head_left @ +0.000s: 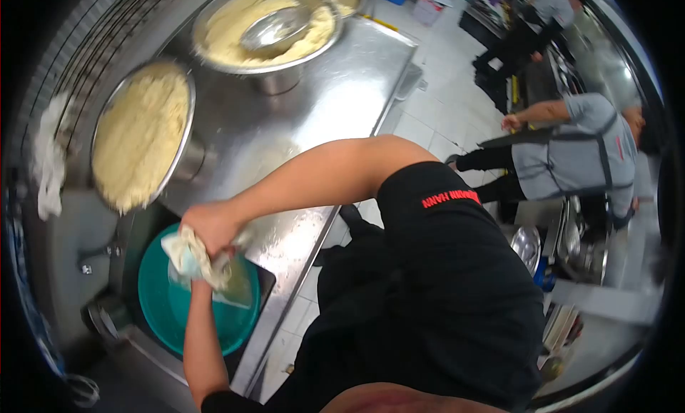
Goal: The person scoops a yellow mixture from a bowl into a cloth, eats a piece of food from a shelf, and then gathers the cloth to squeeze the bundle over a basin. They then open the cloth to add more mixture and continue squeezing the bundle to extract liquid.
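A wet-looking pale cloth [189, 255] is bunched between my two hands above a green plastic basin [155, 299]. My right hand [209, 226] is closed around the upper part of the cloth. Below it, my left hand [202, 279] grips the lower part; its fingers are mostly hidden by the cloth. Inside the basin, under my hands, shows a pale translucent patch whose kind I cannot make out. The basin sits at the sink end of a metal worktable [335, 85].
Two wide metal bowls [187, 120] [207, 62] hold a pale yellow, crumbly food; a smaller metal bowl [275, 29] lies on the food in the farther one. A faucet [107, 251] is at the left. Two people [571, 153] [535, 24] stand across the tiled floor [421, 128].
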Tool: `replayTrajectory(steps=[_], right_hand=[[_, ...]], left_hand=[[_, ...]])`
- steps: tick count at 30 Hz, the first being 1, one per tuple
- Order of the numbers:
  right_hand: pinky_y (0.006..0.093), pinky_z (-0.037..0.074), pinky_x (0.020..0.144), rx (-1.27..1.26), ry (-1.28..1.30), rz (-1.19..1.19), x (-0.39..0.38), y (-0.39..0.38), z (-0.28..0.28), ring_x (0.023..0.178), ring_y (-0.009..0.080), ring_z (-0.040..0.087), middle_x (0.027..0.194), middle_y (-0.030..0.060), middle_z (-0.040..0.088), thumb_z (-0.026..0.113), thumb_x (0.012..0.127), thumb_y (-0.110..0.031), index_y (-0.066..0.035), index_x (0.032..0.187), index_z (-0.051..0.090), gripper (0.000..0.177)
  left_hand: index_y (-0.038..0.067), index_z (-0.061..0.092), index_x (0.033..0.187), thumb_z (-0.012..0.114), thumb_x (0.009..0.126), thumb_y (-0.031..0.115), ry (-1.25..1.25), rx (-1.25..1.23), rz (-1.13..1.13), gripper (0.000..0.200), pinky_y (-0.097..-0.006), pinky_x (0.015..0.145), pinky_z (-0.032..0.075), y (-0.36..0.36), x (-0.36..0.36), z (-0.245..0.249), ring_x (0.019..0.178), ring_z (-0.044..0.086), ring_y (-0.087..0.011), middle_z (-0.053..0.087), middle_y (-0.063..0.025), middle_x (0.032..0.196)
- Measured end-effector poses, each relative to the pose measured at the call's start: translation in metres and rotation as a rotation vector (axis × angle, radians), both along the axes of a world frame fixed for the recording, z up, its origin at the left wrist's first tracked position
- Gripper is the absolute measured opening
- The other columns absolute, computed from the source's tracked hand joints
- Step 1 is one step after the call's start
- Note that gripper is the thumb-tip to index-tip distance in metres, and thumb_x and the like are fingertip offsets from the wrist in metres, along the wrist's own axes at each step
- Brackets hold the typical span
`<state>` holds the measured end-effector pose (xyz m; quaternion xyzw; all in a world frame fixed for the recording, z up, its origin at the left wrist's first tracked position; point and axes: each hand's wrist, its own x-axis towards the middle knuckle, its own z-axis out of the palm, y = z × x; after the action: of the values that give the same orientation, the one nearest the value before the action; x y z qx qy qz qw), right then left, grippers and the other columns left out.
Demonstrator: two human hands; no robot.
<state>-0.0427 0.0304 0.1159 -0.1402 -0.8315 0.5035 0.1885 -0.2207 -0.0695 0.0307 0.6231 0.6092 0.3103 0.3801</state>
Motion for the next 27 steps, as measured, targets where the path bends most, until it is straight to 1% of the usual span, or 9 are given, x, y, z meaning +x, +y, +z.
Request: replayTrajectory(steps=[4,7,10,12,14,17,19,21,27], right_hand=[[0.0404,0.052,0.065,-0.281,0.007,-0.215,-0.007,-0.009,0.007,0.073,0.0317,0.068,0.075,0.0165,0.067,0.075,0.062,-0.027,-0.006,0.089,0.066,0.036],[0.0422,0.052,0.067,-0.168,0.080,-0.295,-0.027,-0.025,-0.010,0.075,0.0377,0.066,0.078,0.0179,0.067,0.074,0.065,-0.030,-0.008,0.095,0.065,0.038],[0.0445,0.052,0.069,-0.094,0.085,-0.387,-0.041,-0.034,-0.030,0.076,0.0420,0.063,0.080,0.0185,0.067,0.075,0.065,-0.033,-0.010,0.092,0.063,0.037],[0.0452,0.051,0.069,-0.077,0.042,-0.383,-0.043,-0.040,-0.044,0.076,0.0420,0.062,0.079,0.0188,0.066,0.075,0.064,-0.034,-0.011,0.091,0.062,0.038],[0.0469,0.051,0.066,-0.011,-0.026,-0.420,-0.041,-0.044,-0.061,0.073,0.0411,0.062,0.074,0.0189,0.064,0.077,0.062,-0.038,-0.013,0.092,0.060,0.042],[0.0467,0.050,0.062,0.094,-0.039,-0.393,-0.036,-0.044,-0.092,0.069,0.0389,0.062,0.070,0.0171,0.063,0.078,0.060,-0.039,-0.014,0.091,0.059,0.045],[0.0458,0.049,0.061,0.163,-0.010,-0.365,-0.031,-0.053,-0.103,0.066,0.0368,0.061,0.067,0.0143,0.063,0.079,0.058,-0.040,-0.014,0.088,0.058,0.044],[0.0450,0.049,0.065,0.310,0.063,-0.217,-0.029,-0.057,-0.102,0.067,0.0357,0.061,0.066,0.0134,0.063,0.079,0.058,-0.038,-0.013,0.088,0.058,0.044],[0.0439,0.049,0.069,0.062,-0.063,-0.419,-0.019,-0.072,-0.079,0.072,0.0354,0.062,0.070,0.0166,0.064,0.074,0.060,-0.027,-0.011,0.084,0.064,0.031]], left_hand=[[0.004,0.052,0.125,0.085,0.061,0.028,0.156,0.206,0.147,0.076,-0.0372,0.092,0.046,-0.014,0.009,0.000,0.107,0.058,-0.0257,0.060,-0.0115,0.117],[0.004,0.051,0.126,0.086,0.060,0.025,0.360,0.506,0.296,0.077,-0.0371,0.095,0.045,-0.033,-0.001,-0.048,0.110,0.056,-0.0257,0.058,-0.0122,0.120],[0.005,0.047,0.131,0.082,0.064,0.022,0.236,0.362,0.503,0.077,-0.0399,0.100,0.041,-0.049,0.013,-0.065,0.118,0.052,-0.0297,0.053,-0.0129,0.129],[0.005,0.047,0.131,0.080,0.067,0.022,0.456,0.389,0.549,0.074,-0.0401,0.101,0.040,-0.050,0.046,-0.059,0.119,0.051,-0.0307,0.052,-0.0131,0.130],[0.005,0.048,0.130,0.077,0.071,0.021,0.325,0.421,0.775,0.067,-0.0398,0.100,0.039,-0.051,0.074,-0.076,0.118,0.052,-0.0315,0.053,-0.0132,0.129],[0.004,0.041,0.133,0.080,0.070,0.023,0.001,0.339,0.900,0.076,-0.0370,0.102,0.039,-0.044,0.103,-0.080,0.119,0.049,-0.0254,0.048,-0.0110,0.132],[0.005,0.042,0.132,0.072,0.081,0.021,-0.001,0.244,0.886,0.062,-0.0359,0.102,0.039,-0.056,0.117,-0.081,0.118,0.049,-0.0235,0.048,-0.0101,0.131],[0.007,0.040,0.133,0.060,0.091,0.016,-0.444,0.304,0.897,0.048,-0.0356,0.101,0.040,-0.060,0.118,-0.104,0.118,0.049,-0.0231,0.048,-0.0105,0.131],[0.007,0.037,0.138,0.049,0.096,0.015,-0.440,0.249,1.130,0.044,-0.0372,0.103,0.037,-0.060,0.154,-0.117,0.121,0.046,-0.0239,0.045,-0.0126,0.135]])
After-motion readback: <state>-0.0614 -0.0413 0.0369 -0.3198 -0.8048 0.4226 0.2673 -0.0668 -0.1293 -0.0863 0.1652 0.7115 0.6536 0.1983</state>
